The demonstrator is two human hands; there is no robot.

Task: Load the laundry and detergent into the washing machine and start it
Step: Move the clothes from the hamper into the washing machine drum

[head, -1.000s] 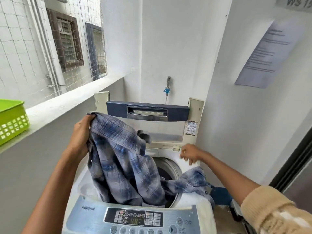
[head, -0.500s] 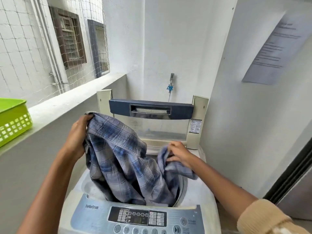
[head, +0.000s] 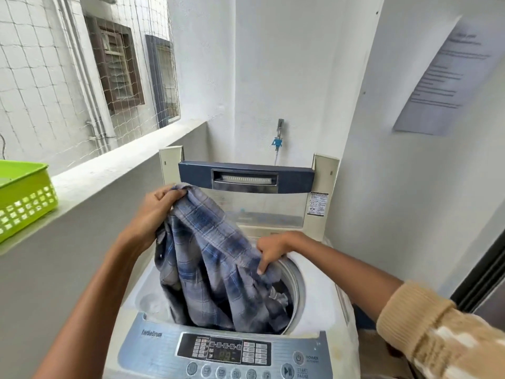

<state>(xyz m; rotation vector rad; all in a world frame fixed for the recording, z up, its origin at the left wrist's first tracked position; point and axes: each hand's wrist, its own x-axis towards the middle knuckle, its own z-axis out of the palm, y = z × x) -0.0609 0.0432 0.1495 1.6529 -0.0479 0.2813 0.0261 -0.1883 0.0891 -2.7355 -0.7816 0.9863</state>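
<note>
— Blue-grey checked cloth, centre: which item is it?

— Shirt (head: 213, 269), woven in a blue, grey and white plaid, crumpled, with long folds running down its length. Its lower part hangs inside the drum opening (head: 297, 283) of the washing machine (head: 322, 305). Its upper part rises above the rim, in front of the raised lid (head: 196, 173).

— And how do the grips stand to it?

— Left grip (head: 153, 214): fingers curled round the topmost bunch of the shirt, held above the machine's left side. Right grip (head: 273, 247): lower, at the far right edge of the opening, fingers and thumb pinching a fold of the same shirt. The cloth slopes between the two, high at left, low at right. Control panel (head: 224, 351) lies nearest the viewer. A green basket (head: 24, 198) sits on the ledge (head: 109, 170) at left.
</note>
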